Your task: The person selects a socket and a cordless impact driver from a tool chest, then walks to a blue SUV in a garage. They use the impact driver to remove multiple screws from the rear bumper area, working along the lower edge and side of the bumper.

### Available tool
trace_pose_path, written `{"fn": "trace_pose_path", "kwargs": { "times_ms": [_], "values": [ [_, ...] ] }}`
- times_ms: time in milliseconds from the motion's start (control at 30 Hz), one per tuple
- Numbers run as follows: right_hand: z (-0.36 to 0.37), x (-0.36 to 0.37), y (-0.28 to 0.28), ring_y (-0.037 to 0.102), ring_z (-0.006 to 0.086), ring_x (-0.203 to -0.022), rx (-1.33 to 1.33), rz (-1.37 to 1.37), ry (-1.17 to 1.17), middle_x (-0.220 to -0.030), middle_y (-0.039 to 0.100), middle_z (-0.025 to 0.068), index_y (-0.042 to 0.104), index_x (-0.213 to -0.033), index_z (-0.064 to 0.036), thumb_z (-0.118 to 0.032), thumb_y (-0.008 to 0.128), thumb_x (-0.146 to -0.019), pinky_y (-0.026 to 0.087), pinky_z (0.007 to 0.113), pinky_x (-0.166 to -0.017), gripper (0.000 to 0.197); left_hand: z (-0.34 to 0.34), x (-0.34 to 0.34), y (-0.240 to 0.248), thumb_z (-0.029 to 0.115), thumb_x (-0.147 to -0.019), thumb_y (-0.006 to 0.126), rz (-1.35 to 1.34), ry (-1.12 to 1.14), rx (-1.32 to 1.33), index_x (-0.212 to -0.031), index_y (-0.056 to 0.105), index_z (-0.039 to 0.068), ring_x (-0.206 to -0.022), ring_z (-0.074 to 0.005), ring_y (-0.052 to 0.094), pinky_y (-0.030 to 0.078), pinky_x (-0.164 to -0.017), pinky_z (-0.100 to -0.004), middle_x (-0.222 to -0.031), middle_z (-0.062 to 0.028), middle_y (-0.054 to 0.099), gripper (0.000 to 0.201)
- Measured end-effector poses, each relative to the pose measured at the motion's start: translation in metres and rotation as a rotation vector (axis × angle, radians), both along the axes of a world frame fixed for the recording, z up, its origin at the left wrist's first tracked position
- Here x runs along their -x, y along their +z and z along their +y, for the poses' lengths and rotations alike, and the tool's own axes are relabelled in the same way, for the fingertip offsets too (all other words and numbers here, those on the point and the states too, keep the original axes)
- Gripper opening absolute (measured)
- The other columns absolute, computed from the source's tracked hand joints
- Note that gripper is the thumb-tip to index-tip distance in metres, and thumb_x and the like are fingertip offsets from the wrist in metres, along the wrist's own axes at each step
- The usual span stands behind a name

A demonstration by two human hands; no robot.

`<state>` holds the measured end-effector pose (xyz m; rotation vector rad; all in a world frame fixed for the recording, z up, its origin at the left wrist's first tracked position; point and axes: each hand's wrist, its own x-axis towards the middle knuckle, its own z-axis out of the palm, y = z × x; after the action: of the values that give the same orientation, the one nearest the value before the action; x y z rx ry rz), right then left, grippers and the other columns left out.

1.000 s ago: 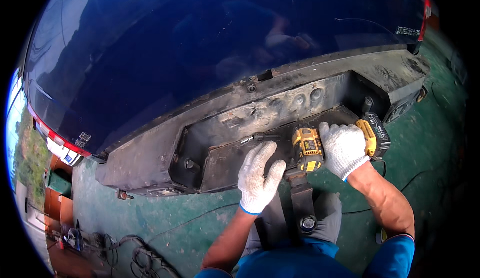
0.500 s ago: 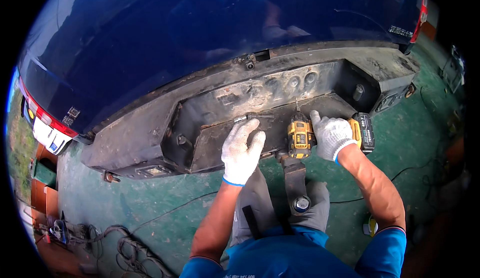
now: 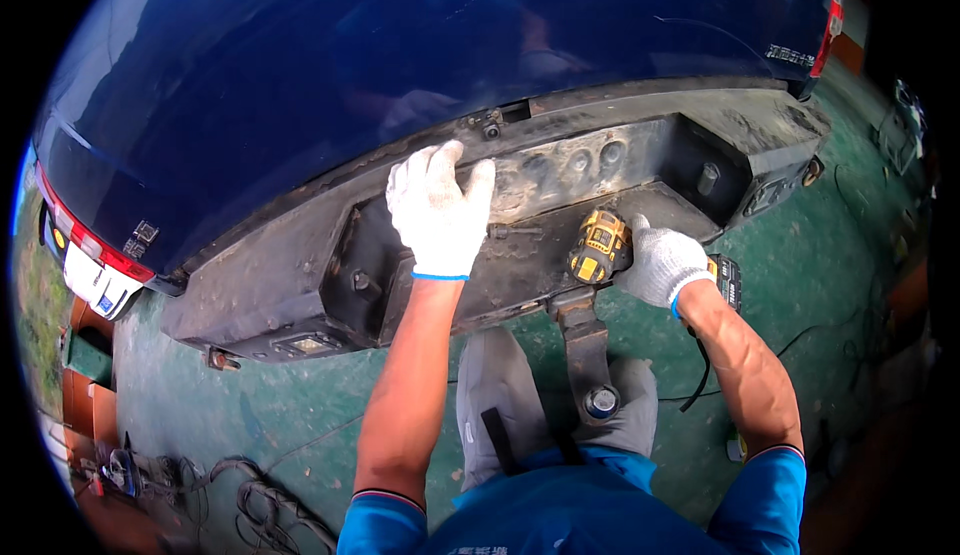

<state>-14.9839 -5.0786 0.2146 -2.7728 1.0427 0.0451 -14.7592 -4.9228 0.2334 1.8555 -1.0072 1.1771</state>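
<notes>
My right hand [image 3: 665, 265], in a white knit glove, is wrapped round the handle of a yellow and black cordless drill [image 3: 601, 245]. Its black battery [image 3: 727, 280] shows beyond my wrist, and the drill's tip is hidden. The drill is above the recess of a worn black metal rear bumper [image 3: 260, 285]. My left hand [image 3: 438, 205], gloved alike, is over the bumper's left inner part, fingers stretched and apart, holding nothing. Whether its fingertips touch the metal I cannot tell. Right of that hand, a small dark metal piece [image 3: 515, 231] lies on the recess floor.
Above the bumper rises the dark blue tailgate [image 3: 320, 65] of a vehicle. A tow hitch bar [image 3: 588, 355] with a ball [image 3: 601, 402] sticks out toward my legs. Thick cables [image 3: 270, 510] lie on the green floor [image 3: 240, 405] at lower left.
My left hand has moved up and left, away from the small metal piece. My right hand has tilted the drill, and a strap now hangs below it. The view has shifted slightly.
</notes>
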Motion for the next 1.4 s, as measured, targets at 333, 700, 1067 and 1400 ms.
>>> {"fn": "trace_pose_path", "kwargs": {
  "times_ms": [333, 700, 1067, 1400],
  "values": [
    [-0.017, -0.007, 0.000, 0.072, 0.0408, -0.108, -0.088, 0.036, -0.041, -0.112, 0.074, 0.0263, 0.052, -0.133, 0.0054, -0.034, 0.073, -0.078, 0.057, 0.046, -0.093, 0.070, -0.053, -0.006, 0.010, 0.057, -0.077, 0.077, 0.174, 0.286, -0.136, -0.094, 0.080, 0.009, -0.104, -0.0330, 0.063, 0.047, -0.098, -0.0482, -0.101, -0.0114, 0.069, 0.050],
    [-0.026, -0.006, -0.013, 0.071, 0.0433, -0.103, -0.086, -0.001, -0.024, -0.105, 0.074, 0.0276, 0.052, -0.135, 0.0005, -0.032, 0.073, -0.077, 0.056, 0.049, -0.090, 0.069, -0.066, -0.012, 0.014, 0.044, -0.077, 0.077, 0.138, 0.292, -0.133, -0.084, 0.078, 0.007, -0.098, -0.0321, 0.065, 0.051, -0.088, -0.0473, -0.096, -0.0120, 0.072, 0.037],
    [-0.023, -0.007, -0.003, 0.071, 0.0431, -0.105, -0.110, 0.027, -0.025, -0.107, 0.074, 0.0277, 0.052, -0.135, 0.0033, -0.027, 0.070, -0.079, 0.056, 0.048, -0.093, 0.066, -0.047, -0.007, 0.006, 0.052, -0.080, 0.078, 0.161, 0.225, -0.106, -0.096, 0.080, 0.005, -0.105, -0.0328, 0.065, 0.052, -0.095, -0.0458, -0.104, -0.0122, 0.072, 0.050],
    [-0.024, -0.007, -0.009, 0.072, 0.0440, -0.102, -0.102, 0.009, -0.028, -0.103, 0.074, 0.0285, 0.050, -0.138, 0.0052, -0.032, 0.074, -0.076, 0.056, 0.049, -0.090, 0.077, -0.064, -0.005, 0.004, 0.046, -0.076, 0.081, 0.162, 0.244, -0.004, -0.094, 0.082, 0.005, -0.104, -0.0317, 0.065, 0.048, -0.097, -0.0442, -0.105, -0.0118, 0.073, 0.045]
  ]
}}
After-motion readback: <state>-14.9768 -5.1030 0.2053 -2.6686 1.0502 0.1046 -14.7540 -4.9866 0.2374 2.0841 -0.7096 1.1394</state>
